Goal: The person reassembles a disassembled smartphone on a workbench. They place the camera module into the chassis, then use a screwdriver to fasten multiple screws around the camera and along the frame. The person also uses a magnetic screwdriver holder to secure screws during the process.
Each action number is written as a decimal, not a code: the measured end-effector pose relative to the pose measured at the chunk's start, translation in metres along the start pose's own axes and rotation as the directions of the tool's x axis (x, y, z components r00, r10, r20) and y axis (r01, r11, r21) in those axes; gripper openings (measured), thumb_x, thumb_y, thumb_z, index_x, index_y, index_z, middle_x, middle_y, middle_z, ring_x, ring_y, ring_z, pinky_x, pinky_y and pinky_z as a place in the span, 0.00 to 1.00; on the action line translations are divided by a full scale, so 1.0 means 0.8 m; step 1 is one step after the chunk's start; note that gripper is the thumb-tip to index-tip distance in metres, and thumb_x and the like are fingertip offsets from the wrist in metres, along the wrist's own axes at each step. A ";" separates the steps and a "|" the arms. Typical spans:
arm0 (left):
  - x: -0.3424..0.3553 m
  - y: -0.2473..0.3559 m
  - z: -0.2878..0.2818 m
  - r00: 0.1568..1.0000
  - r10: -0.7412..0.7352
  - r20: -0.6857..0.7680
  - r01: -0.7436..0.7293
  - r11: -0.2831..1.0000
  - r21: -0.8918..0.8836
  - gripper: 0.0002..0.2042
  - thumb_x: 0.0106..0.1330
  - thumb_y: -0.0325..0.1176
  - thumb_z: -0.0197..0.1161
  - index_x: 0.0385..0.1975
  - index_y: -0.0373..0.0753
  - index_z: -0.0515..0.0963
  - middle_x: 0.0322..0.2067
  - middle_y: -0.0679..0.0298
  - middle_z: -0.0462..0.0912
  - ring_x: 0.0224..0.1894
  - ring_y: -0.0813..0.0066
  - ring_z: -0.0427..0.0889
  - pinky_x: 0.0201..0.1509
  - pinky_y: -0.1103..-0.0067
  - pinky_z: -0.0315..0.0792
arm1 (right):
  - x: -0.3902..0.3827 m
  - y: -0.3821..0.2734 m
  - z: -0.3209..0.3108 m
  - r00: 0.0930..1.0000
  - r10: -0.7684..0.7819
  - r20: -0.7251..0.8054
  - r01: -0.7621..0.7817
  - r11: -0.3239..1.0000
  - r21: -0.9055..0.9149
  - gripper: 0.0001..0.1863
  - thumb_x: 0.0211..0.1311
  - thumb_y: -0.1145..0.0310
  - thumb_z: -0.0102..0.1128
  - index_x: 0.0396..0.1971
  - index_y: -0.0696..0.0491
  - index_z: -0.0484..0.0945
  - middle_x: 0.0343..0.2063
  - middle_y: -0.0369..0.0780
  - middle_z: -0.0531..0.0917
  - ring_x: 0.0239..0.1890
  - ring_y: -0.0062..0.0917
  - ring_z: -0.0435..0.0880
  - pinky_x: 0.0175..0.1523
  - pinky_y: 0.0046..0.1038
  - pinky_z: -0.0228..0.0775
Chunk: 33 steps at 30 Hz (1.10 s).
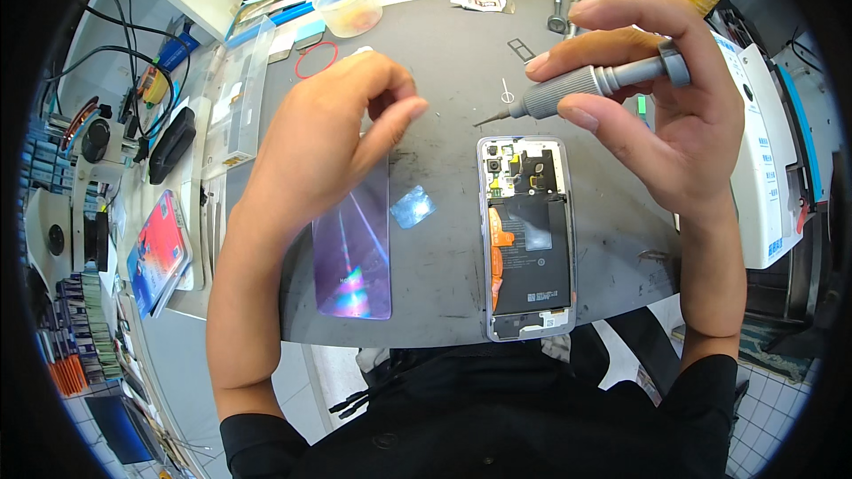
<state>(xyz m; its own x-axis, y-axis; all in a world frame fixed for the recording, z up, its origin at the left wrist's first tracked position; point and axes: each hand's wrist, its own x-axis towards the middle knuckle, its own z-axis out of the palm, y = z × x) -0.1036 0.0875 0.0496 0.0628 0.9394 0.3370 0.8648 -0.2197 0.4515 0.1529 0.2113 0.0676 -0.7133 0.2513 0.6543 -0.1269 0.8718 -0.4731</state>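
Observation:
My right hand (688,120) grips a grey precision screwdriver (568,91) by its ribbed handle, the thin tip pointing left above the mat. Below it lies an opened smartphone (530,239) with its back off, showing a black battery, camera modules and orange tabs along the left side. My left hand (342,124) is raised with its fingers curled and the thumb near the index finger; whether anything is between them is hidden. Under that wrist rests a glossy purple phone back cover (352,257). A small bluish film square (413,208) sits beside the cover.
On the grey mat (444,293) are a SIM tray (520,50), an eject pin (507,91), a small tube (480,4) and a red rubber band (317,60). A plastic tub (348,5) stands at the back left. A white machine (754,160) borders the right.

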 end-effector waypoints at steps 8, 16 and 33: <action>-0.001 0.019 0.011 0.991 0.110 -0.074 -0.118 0.986 -0.119 0.05 0.57 0.24 0.70 0.29 0.38 0.80 0.26 0.65 0.80 0.26 0.74 0.81 0.29 0.78 0.74 | -0.001 -0.003 0.017 1.000 0.014 0.016 -0.015 0.999 0.042 0.27 0.59 0.79 0.69 0.57 0.60 0.69 0.40 0.49 0.88 0.46 0.33 0.90 0.45 0.25 0.86; -0.003 0.017 0.013 0.987 0.139 -0.077 -0.148 0.980 -0.135 0.07 0.55 0.25 0.72 0.29 0.39 0.79 0.26 0.67 0.80 0.25 0.74 0.79 0.28 0.78 0.73 | 0.005 -0.012 0.021 1.000 0.021 0.022 -0.022 0.999 0.030 0.26 0.59 0.80 0.69 0.57 0.60 0.69 0.40 0.49 0.87 0.46 0.34 0.90 0.45 0.26 0.87; -0.001 0.018 0.014 0.980 0.186 -0.071 -0.192 0.979 -0.074 0.07 0.55 0.24 0.74 0.28 0.39 0.81 0.26 0.69 0.82 0.27 0.79 0.79 0.27 0.82 0.69 | 0.006 -0.009 0.021 0.996 -0.073 0.049 0.073 0.997 0.000 0.27 0.56 0.82 0.71 0.55 0.59 0.71 0.43 0.45 0.87 0.48 0.34 0.89 0.47 0.28 0.86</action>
<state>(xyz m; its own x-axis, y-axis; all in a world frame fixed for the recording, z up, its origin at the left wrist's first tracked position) -0.0854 0.0867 0.0467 0.1872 0.8608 0.4732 0.7975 -0.4145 0.4385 0.1385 0.1989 0.0644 -0.7349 0.1661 0.6575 -0.1787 0.8879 -0.4239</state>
